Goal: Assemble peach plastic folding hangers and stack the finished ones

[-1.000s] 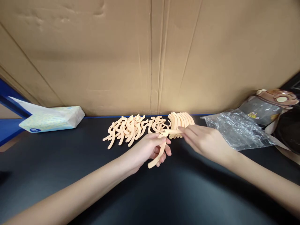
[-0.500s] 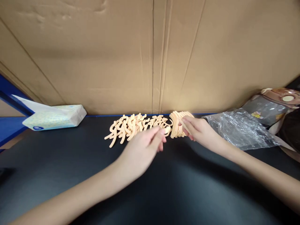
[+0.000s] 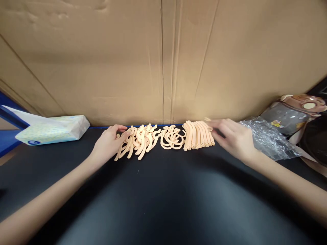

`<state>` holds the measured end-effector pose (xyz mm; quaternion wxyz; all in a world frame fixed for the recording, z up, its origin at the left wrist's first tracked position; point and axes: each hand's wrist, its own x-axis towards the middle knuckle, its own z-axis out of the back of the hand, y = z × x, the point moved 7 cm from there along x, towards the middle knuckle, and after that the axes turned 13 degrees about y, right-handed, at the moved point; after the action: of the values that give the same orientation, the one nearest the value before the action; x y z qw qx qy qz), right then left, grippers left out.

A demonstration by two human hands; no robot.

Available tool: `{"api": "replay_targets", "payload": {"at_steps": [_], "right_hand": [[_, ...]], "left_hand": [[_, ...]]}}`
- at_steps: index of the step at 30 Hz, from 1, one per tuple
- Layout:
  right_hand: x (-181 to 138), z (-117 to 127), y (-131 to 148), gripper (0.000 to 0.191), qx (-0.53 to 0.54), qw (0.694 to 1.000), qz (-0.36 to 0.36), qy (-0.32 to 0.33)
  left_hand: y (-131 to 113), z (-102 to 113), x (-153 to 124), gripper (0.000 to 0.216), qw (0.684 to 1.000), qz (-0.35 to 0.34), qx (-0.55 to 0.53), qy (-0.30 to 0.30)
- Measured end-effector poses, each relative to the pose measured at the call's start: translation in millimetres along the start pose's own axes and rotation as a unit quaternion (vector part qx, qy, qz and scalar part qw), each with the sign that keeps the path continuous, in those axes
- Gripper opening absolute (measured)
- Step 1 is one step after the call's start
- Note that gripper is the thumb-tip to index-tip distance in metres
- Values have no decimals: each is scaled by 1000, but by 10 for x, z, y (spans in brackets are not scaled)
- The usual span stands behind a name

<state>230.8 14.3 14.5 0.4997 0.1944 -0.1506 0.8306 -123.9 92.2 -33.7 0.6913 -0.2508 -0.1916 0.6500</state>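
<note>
Three groups of beige pieces, which look like folding clothes hanger parts, lie along the back of the black table. On the left is a loose pile of curved hanger arms (image 3: 143, 141), in the middle a heap of hooks (image 3: 172, 137), and on the right a neat row of hanger arms (image 3: 199, 135). My left hand (image 3: 108, 141) is at the pile's left end, thumb and forefinger closing on a hanger arm there. At the row's right end is my right hand (image 3: 233, 137), slightly blurred, with a pale hanger arm tip (image 3: 207, 119) showing past its fingertips.
A cardboard wall (image 3: 122, 68) stands behind the table (image 3: 158, 200). To the left lies a tissue pack (image 3: 56, 129) with a sheet pulled out. At right are crumpled clear plastic (image 3: 272, 139), a grey bottle with a brown lid (image 3: 281, 117) and a dark item (image 3: 315, 139).
My left hand has moved left from the middle to the left pile, and the small pale piece it held no longer shows there. My right hand has shifted right, uncovering the row.
</note>
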Motion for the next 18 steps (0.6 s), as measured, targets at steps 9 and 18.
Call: {"api": "replay_targets", "payload": {"at_steps": [9,18], "right_hand": [[-65,-353,98,28,-14,996,67,57],[-27,-486,142,29,27,989,87,116]], "left_hand": [[79,-199,-75,54,997,48,-48,-36],[3,-269,-59,60,981,60,-176,-46]]}}
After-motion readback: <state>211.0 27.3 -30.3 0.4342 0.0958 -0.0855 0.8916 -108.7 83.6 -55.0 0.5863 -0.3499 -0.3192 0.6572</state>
